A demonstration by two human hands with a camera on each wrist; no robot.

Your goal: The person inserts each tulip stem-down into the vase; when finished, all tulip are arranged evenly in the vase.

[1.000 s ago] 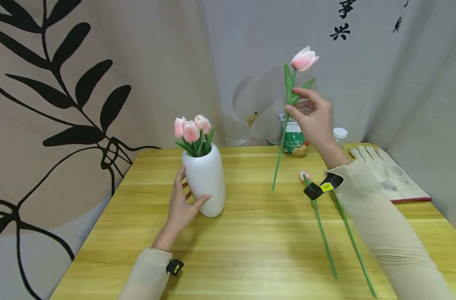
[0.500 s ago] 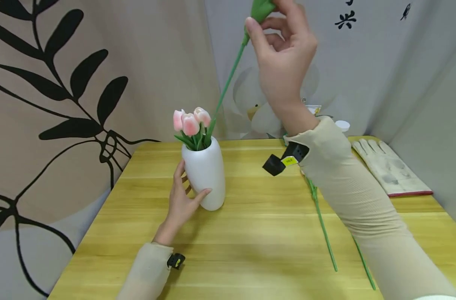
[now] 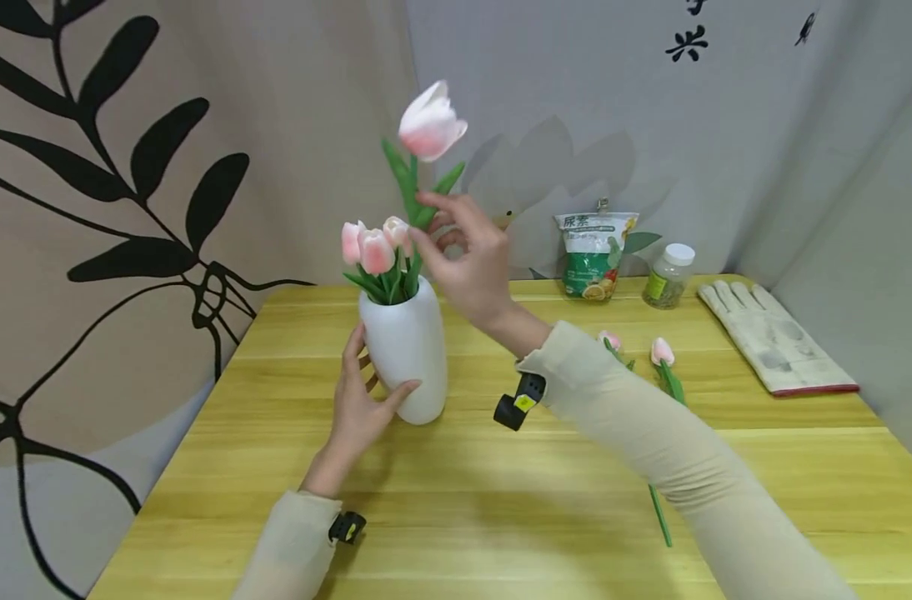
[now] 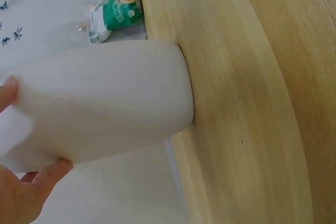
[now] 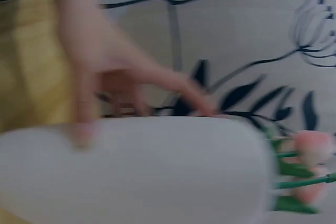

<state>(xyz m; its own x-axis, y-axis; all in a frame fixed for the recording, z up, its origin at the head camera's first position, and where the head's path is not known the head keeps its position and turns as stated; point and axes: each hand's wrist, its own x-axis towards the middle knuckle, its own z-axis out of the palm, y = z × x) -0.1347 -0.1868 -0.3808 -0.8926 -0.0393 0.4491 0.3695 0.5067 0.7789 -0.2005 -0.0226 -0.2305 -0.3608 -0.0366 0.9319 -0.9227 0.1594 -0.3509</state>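
A white vase (image 3: 405, 358) stands on the table with several pink tulips (image 3: 377, 252) in its mouth. My left hand (image 3: 360, 408) holds the vase from its left side, fingers round the back and thumb on the front; in the left wrist view the vase's base (image 4: 178, 85) meets the tabletop. Above the mouth, my right hand (image 3: 471, 262) pinches another pink-and-white tulip (image 3: 432, 125) just below its bloom, by the leaves and stem. Its lower stem is hidden behind my hand in the head view. In the right wrist view a green stem (image 5: 304, 182) runs into the mouth.
Two more tulips lie on the table, one bloom (image 3: 662, 352) beside another (image 3: 609, 340), partly under my right forearm. Behind them stand a green-and-white pouch (image 3: 594, 254) and a white-capped bottle (image 3: 669, 275). White gloves (image 3: 779, 337) lie at the right edge.
My right hand has carried the tulip left from over the right side to the vase, rising high and then lowering its stem at the mouth. My left hand keeps holding the vase.
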